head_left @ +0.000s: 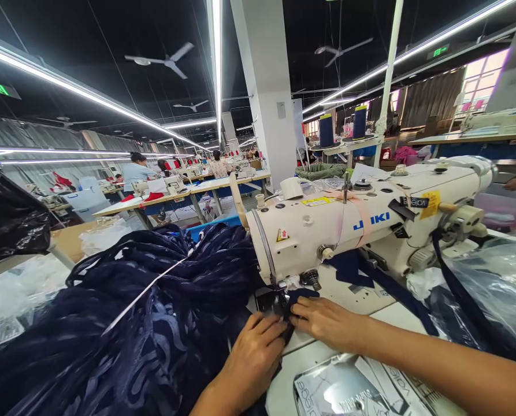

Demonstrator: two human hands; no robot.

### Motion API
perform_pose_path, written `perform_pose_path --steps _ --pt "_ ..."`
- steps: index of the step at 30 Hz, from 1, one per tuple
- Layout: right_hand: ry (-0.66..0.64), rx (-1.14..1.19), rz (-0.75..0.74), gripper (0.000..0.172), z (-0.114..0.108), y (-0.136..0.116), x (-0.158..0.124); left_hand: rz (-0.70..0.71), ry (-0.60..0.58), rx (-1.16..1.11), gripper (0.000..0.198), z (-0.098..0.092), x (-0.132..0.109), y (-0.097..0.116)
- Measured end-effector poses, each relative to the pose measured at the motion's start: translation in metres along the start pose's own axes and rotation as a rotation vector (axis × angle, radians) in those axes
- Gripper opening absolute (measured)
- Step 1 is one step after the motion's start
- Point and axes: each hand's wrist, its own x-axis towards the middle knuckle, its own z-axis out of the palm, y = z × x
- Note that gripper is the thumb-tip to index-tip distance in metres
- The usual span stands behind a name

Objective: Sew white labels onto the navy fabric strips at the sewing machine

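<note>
We note navy fabric point(304, 293) at the fingertips of the curled left hand point(255, 351) and right hand point(322, 321); whether pinched, we cannot tell. We advise guiding it flat, fingers clear beneath the Juki sewing machine point(303, 234).

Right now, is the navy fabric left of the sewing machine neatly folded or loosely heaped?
Loosely heaped: the navy fabric lies in bunched, overlapping loops beside the sewing machine, with no squared folds showing.

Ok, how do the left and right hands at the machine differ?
The left hand extends from the picture's bottom edge; the right hand, from its right. The left hand points up and rightward; the right hand, leftward. Both are near the needle end of the sewing machine.
</note>
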Motion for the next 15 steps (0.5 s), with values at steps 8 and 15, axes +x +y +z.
perform_pose_path --steps 8,15 --pt "-0.011 -0.018 0.019 0.023 0.003 0.023 0.003 -0.16 -0.01 -0.05 0.019 0.022 0.016 0.005" --pt "0.001 -0.03 0.033 0.03 0.007 0.025 0.002 -0.247 -0.01 -0.013 0.024 0.026 0.018 0.01"
